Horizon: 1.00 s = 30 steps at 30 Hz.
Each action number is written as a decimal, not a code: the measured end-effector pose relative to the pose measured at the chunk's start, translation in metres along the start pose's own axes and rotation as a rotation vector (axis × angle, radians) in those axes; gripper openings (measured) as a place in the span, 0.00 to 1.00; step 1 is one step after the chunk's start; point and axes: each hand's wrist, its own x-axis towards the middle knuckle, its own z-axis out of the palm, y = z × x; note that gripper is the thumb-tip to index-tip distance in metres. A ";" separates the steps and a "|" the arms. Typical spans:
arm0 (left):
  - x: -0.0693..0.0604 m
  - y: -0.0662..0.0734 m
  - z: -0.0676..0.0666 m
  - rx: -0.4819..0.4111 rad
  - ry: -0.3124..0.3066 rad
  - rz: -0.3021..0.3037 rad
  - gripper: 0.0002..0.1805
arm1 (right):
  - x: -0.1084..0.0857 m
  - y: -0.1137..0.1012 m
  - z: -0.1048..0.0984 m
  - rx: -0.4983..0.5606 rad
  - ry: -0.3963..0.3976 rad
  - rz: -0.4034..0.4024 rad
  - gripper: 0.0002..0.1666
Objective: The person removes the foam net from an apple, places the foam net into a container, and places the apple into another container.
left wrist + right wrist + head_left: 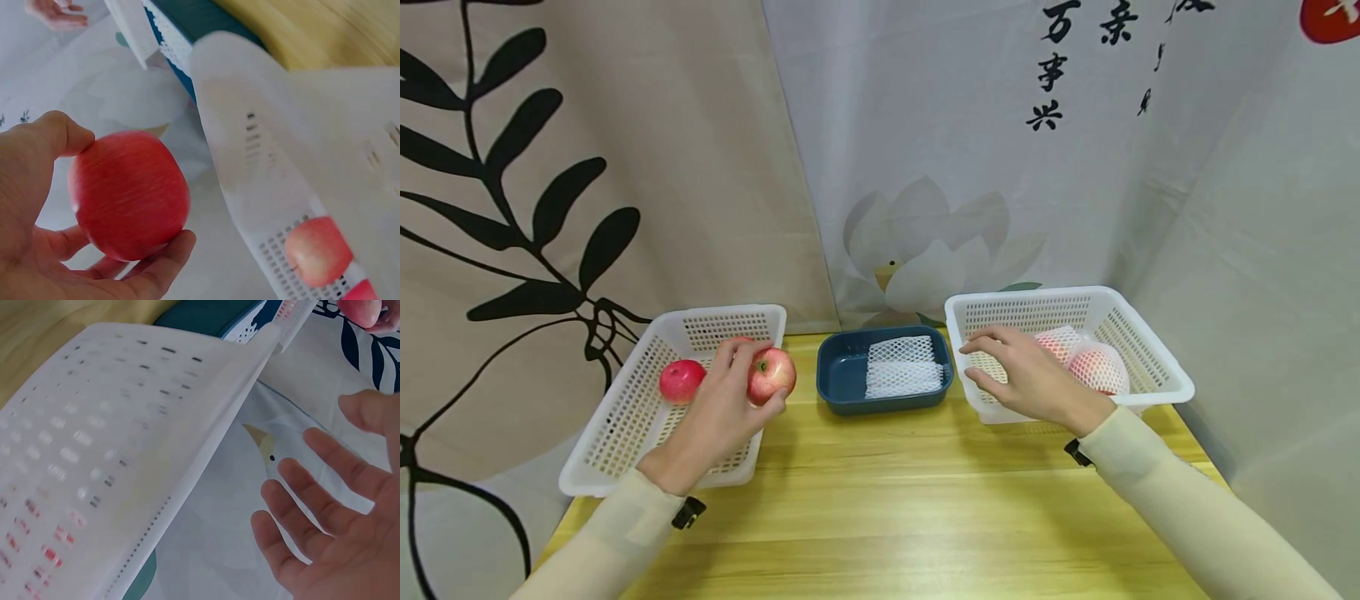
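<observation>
My left hand (pixel 718 417) grips a red apple (pixel 771 375) at the inner edge of the left white basket (pixel 625 433). In the left wrist view, thumb and fingers curl round that apple (pixel 131 195). Another apple (pixel 682 381) lies inside the basket, and a bit of red shows behind my fingers. Over the left side of the right white basket (pixel 1150 358) hovers my right hand (pixel 1022 371), fingers spread and holding nothing. Inside that basket sit apples in white foam netting (pixel 1099 368). A dark blue tray (pixel 842 400) between the baskets holds white foam net sleeves (pixel 904 367).
The baskets and tray stand at the back of a wooden table (pixel 880 500). Behind them hangs a curtain (pixel 925 167) with a printed lotus and characters. A leaf-patterned cloth (pixel 700 167) hangs at the left. Both baskets have raised rims.
</observation>
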 end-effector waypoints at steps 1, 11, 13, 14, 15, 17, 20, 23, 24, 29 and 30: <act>0.000 -0.002 -0.001 0.007 0.004 -0.004 0.38 | -0.001 0.001 0.000 -0.002 0.003 0.002 0.18; 0.002 -0.018 -0.012 0.020 -0.021 -0.076 0.40 | -0.008 0.016 -0.009 0.005 0.012 0.034 0.18; 0.003 -0.021 -0.014 0.028 -0.029 -0.089 0.40 | -0.010 0.018 -0.010 0.005 0.016 0.036 0.18; 0.003 -0.023 -0.015 0.032 -0.031 -0.091 0.40 | -0.010 0.020 -0.010 0.004 0.020 0.036 0.18; 0.004 -0.025 -0.015 0.032 -0.029 -0.091 0.40 | -0.011 0.021 -0.011 0.004 0.021 0.038 0.18; 0.005 -0.030 -0.017 0.037 -0.024 -0.090 0.39 | -0.011 0.024 -0.012 0.007 0.023 0.045 0.19; 0.006 -0.036 -0.019 0.043 -0.024 -0.094 0.38 | -0.012 0.027 -0.013 0.011 0.015 0.068 0.20; 0.008 -0.042 -0.021 0.052 -0.030 -0.099 0.38 | -0.012 0.031 -0.015 0.019 0.005 0.092 0.20; 0.008 -0.044 -0.021 0.057 -0.031 -0.098 0.38 | -0.013 0.032 -0.016 0.019 0.003 0.097 0.19; 0.010 -0.055 -0.020 0.070 -0.038 -0.103 0.38 | -0.017 0.040 -0.019 0.024 -0.002 0.119 0.19; 0.010 -0.058 -0.020 0.069 -0.044 -0.106 0.38 | -0.018 0.042 -0.019 0.024 -0.005 0.124 0.19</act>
